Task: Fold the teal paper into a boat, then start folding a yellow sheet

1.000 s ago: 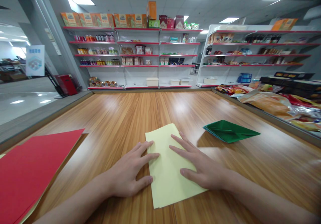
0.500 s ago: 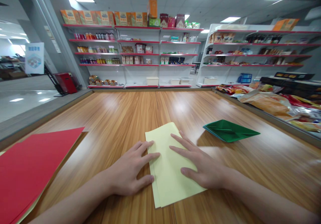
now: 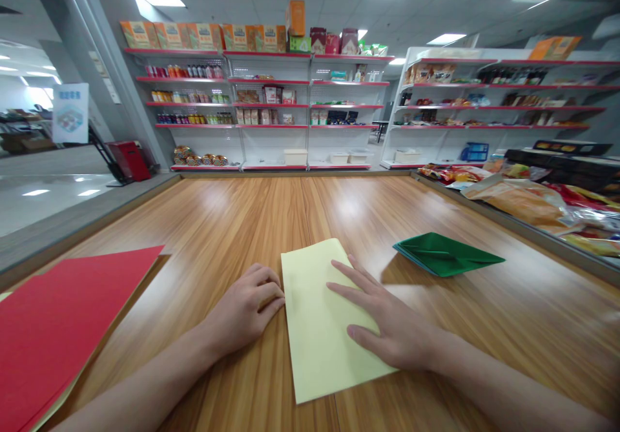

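A pale yellow sheet of paper (image 3: 314, 335), folded over with a rounded bend along its right, lies in front of me on the wooden table. My right hand (image 3: 382, 319) rests on the sheet's right half, fingers spread and flat. At the paper's left edge, my left hand (image 3: 252, 306) is closed, its thumb and curled fingers pinching the edge about midway up. The fingertips there are partly hidden. To the right, apart from both hands, sits a folded green paper boat (image 3: 448, 254), pointed at its ends.
Red paper sheets (image 3: 62, 322) lie at the left, with a yellow one partly showing beneath. Packaged snacks (image 3: 523, 199) are piled beyond the raised right table edge (image 3: 513, 228). Shelves of goods (image 3: 271, 104) stand behind the table.
My left hand has drawn its spread fingers back off the paper and closed them at its left edge. The paper's lower left layers now line up. My right hand has stayed in place.
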Tool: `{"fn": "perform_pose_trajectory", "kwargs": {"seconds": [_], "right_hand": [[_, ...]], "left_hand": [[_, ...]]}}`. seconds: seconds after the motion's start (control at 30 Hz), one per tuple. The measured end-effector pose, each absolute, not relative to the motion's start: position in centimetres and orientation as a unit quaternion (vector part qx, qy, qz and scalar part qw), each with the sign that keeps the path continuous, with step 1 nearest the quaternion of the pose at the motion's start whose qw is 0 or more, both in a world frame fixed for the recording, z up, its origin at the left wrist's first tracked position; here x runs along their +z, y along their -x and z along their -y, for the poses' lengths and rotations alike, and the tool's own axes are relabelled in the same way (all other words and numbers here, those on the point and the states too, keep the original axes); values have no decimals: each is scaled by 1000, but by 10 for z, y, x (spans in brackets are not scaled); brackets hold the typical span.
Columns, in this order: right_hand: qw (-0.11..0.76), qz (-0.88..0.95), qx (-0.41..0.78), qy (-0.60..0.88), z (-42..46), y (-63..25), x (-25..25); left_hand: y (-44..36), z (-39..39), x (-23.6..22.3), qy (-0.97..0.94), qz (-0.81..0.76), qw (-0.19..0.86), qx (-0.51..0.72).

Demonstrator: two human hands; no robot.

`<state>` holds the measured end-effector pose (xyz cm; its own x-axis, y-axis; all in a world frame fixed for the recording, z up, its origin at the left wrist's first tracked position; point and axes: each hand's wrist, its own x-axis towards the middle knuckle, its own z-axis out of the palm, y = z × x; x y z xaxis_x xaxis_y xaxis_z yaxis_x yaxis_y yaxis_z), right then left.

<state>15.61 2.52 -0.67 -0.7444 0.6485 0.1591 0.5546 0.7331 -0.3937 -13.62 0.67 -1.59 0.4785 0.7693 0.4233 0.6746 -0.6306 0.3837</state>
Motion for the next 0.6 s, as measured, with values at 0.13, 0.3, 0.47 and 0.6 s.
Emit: {"fn": "perform_pose_trajectory", "kwargs": {"seconds": [0.13, 0.3, 0.47, 0.6], "right_hand": [[136, 923, 143, 329, -24, -155, -6], [138, 926, 116, 333, -19, -151, 1], [176, 921, 100, 331, -11, -148, 7], [171, 921, 102, 335, -9, -146, 2]], "left_hand": [[135, -7, -14, -845, -438, 91, 294], [134, -8, -15, -854, -428, 105, 277], [135, -5, -13, -864, -412, 112, 267], [135, -4, -11, -863, -417, 116, 259]]}}
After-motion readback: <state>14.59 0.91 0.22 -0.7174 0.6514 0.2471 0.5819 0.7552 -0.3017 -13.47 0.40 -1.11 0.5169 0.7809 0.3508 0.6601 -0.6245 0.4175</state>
